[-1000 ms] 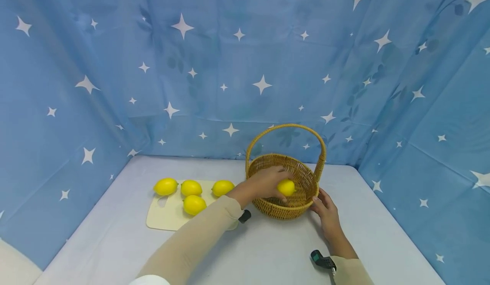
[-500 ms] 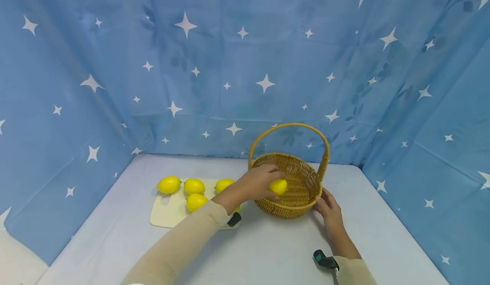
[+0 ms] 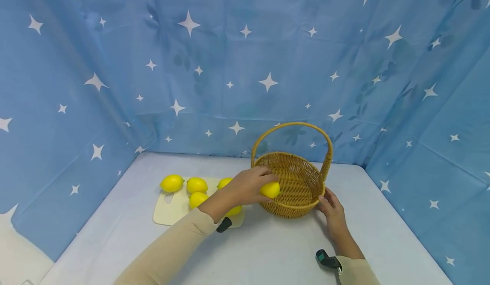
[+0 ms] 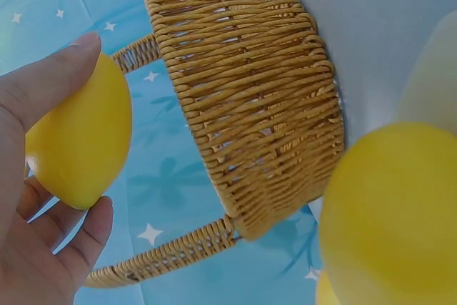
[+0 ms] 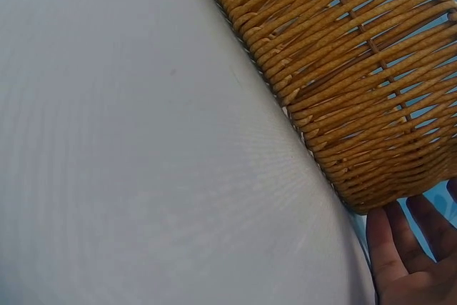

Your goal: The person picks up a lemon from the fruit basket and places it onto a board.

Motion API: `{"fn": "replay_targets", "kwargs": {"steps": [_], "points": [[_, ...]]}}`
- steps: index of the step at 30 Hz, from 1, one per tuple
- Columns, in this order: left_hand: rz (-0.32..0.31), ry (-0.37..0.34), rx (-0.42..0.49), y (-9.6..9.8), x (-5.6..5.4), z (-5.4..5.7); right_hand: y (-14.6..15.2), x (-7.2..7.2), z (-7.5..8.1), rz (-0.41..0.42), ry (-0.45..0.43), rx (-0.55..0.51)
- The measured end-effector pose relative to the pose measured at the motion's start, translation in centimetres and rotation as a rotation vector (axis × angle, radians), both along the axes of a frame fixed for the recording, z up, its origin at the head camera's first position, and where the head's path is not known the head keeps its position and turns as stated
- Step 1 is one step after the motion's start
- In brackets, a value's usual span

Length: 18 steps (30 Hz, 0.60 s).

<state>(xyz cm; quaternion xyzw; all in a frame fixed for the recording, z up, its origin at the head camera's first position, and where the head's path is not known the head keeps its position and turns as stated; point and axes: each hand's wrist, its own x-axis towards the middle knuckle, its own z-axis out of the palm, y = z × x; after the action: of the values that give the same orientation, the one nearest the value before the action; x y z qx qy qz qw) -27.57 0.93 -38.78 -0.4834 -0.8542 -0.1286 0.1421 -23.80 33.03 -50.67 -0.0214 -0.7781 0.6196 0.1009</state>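
Note:
My left hand (image 3: 249, 186) grips a yellow lemon (image 3: 270, 189) between thumb and fingers, over the left rim of a wicker basket (image 3: 292, 210). In the left wrist view, that lemon (image 4: 86, 133) is held above the basket's rim, apart from the weave. At the basket's right side, my right hand (image 3: 332, 210) touches the outer wall, with the thumb at the rim. The right wrist view shows its fingers (image 5: 385, 248) extended against the woven wall (image 5: 357, 69). No lemon shows on the visible part of the basket's floor.
Several lemons (image 3: 197, 185) lie on and at the edge of a cream cutting board (image 3: 164, 212), left of the basket; my left forearm partly covers them. The basket's tall handle (image 3: 292, 124) arches upward. A starry blue curtain (image 3: 214, 64) surrounds the white table (image 3: 268, 255).
My left hand has drawn leftward with the lemon, from inside the basket to its left rim. My right hand stays at the basket's side. The whole head view shifts slightly.

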Motion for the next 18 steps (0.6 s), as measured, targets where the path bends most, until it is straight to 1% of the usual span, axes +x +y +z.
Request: {"fn": "replay_targets", "kwargs": {"steps": [6, 9, 18], "points": [[-0.018, 0.034, 0.045, -1.4, 0.5, -0.4, -0.1, 0.0, 0.0, -0.001, 0.006, 0.01], [-0.006, 0.038, 0.047, -2.1, 0.9, -0.5, -0.1, 0.0, -0.1, 0.003, 0.009, 0.012], [0.05, -0.016, 0.039, -4.3, 1.7, -0.9, -0.1, -0.1, 0.2, -0.002, 0.002, -0.003]]}}
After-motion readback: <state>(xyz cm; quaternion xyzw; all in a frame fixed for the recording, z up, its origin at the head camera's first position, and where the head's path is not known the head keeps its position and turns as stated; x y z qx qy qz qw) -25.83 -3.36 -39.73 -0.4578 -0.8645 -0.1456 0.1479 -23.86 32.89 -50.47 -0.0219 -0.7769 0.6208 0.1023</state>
